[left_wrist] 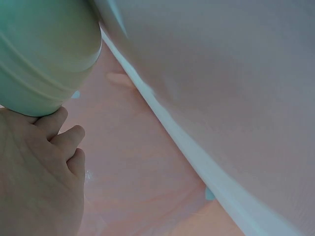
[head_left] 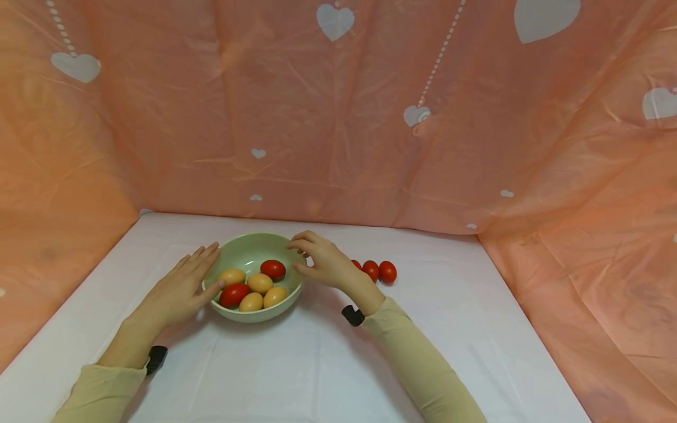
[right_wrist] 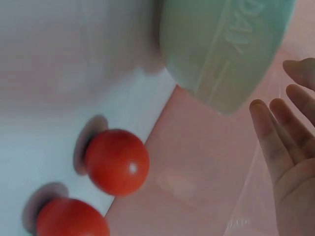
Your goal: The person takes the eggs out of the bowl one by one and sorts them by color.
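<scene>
Pale green bowl [head_left: 252, 249] at mid-table on the white cloth [head_left: 317, 364], holding four yellow-orange [head_left: 260, 283] and two red egg-shaped pieces [head_left: 272, 268]. Left hand [head_left: 182, 288] flat and straight-fingered against the bowl's left wall, thumb on the rim. Right hand [head_left: 322, 261] relaxed just beside the right rim, fingers loosely bent, gripping nothing; contact unclear. Three red tomatoes [head_left: 378, 271] near, on the right. Probably rigid, smooth, somewhat slippery, moderately heavy with loose rolling contents. Best taken two-handed under the rim on opposite walls, kept level.

My left hand [left_wrist: 34, 182] touches the pale green bowl's [left_wrist: 44, 49] outer wall with its fingers [left_wrist: 51, 120], beside the white surface [left_wrist: 221, 88] and pink backdrop [left_wrist: 138, 172].
</scene>
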Tool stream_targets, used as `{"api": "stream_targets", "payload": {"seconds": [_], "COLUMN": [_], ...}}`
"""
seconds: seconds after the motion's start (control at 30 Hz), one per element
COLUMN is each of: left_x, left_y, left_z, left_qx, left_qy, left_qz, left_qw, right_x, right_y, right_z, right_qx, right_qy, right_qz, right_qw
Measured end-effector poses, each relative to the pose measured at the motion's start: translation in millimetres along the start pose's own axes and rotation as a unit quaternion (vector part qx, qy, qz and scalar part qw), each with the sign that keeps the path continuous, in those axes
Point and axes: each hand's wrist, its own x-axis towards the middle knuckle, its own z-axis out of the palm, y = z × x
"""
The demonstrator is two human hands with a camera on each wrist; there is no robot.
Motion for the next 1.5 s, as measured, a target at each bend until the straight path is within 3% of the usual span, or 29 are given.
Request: {"api": "stream_targets", "payload": {"seconds": [0.3,0.5,1.0,1.2,1.5], "left_x": [1.4,1.9,0.9,0.9,1.8], "left_y": [3.7,4.0,2.3,2.1,2.0], "left_z": [-2.0,0.1,-1.2,-1.7,-1.2], "left_qx": [-0.007,-0.007,-0.002,-0.002,0.001], "left_qy": [-0.009,-0.007,0.003,0.003,0.005], "left_qz": [-0.007,-0.005,-0.001,-0.002,0.000], "left_qw": [0.9999,0.9999,1.0000,1.0000,1.0000], "right_x": [25,36,52,51,50], "right_y": [-2,-1,-7,-9,-7], "right_z": [13,22,37,40,42], "right_qx": [-0.026,-0.074,-0.120,-0.138,-0.135], "right_qy": [-0.088,-0.118,-0.199,-0.210,-0.197], "right_qz": [0.023,0.015,0.020,0.019,0.013], "right_qw": [0.996,0.990,0.972,0.968,0.971]}}
